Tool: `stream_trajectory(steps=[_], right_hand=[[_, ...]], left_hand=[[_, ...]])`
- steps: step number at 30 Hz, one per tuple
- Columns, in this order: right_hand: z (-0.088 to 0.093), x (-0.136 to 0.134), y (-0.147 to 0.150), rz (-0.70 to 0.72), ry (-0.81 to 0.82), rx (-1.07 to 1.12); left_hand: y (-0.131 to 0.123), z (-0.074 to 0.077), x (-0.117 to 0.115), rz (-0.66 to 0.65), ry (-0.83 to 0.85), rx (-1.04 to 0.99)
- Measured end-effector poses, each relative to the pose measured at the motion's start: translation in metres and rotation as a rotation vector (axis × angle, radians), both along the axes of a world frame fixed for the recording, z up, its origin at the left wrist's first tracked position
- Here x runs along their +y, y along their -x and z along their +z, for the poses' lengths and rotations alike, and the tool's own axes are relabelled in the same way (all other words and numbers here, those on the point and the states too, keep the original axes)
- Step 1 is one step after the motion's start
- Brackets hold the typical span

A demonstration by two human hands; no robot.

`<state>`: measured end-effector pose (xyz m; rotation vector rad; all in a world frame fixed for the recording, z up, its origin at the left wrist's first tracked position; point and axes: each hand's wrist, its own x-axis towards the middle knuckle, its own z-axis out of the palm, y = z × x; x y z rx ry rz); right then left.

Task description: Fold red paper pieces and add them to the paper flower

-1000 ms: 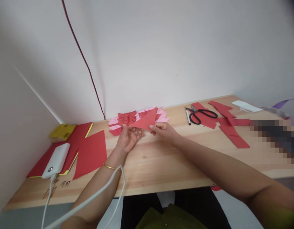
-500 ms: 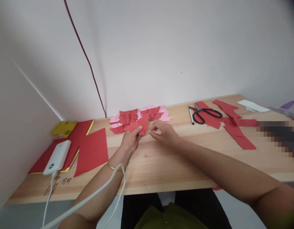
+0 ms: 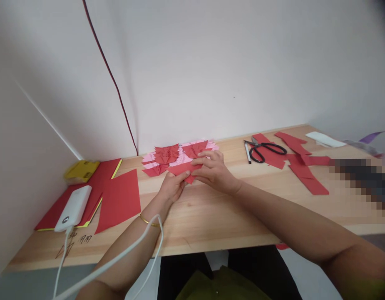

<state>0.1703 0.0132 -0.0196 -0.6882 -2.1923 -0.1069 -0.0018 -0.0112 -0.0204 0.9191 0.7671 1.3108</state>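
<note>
A folded piece of red paper (image 3: 180,168) is held above the middle of the table, its lower edge coming to a point. My left hand (image 3: 173,186) pinches it from below, the thumb lying on the front. On the paper's right end are the bent fingers of my right hand (image 3: 215,173), with the thumb hidden. Just behind both hands lie folded red paper pieces (image 3: 166,154) and pink ones (image 3: 185,157), set in overlapping rows.
Scissors (image 3: 270,147) and a white pen (image 3: 247,153) lie at right among red paper scraps (image 3: 307,177). On the left are a red sheet (image 3: 120,200), a white power bank (image 3: 74,207) with a cable, and a yellow packet (image 3: 82,171). A wall stands behind the table.
My right hand, earlier pinched beside the paper, has come onto its right end. The paper has turned from upright to lie more level, still in my left hand.
</note>
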Motion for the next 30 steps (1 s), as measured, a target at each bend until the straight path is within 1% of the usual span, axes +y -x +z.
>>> stream_trajectory(steps=[4,10,16,19,25,28,30], right_hand=[[0.002,-0.001,0.0,-0.002,0.005,0.026],[0.004,-0.005,0.003,-0.017,0.091,0.053],[0.005,-0.006,0.005,-0.012,0.115,0.103],[0.005,-0.007,0.006,-0.002,0.145,0.164],[0.006,-0.008,0.008,0.023,0.206,0.232],[0.008,-0.01,0.008,0.026,0.232,0.227],[0.009,-0.01,0.008,0.03,0.245,0.221]], left_hand=[[-0.001,0.001,-0.002,-0.018,0.03,-0.026],[-0.004,0.004,-0.006,-0.027,0.061,-0.085],[-0.004,0.004,-0.007,0.009,0.074,-0.078],[-0.005,0.003,-0.007,0.002,0.045,-0.068],[-0.009,0.002,-0.008,0.057,-0.076,0.002],[-0.007,0.001,-0.009,0.089,-0.106,0.093],[-0.004,0.0,-0.009,0.092,-0.09,0.173]])
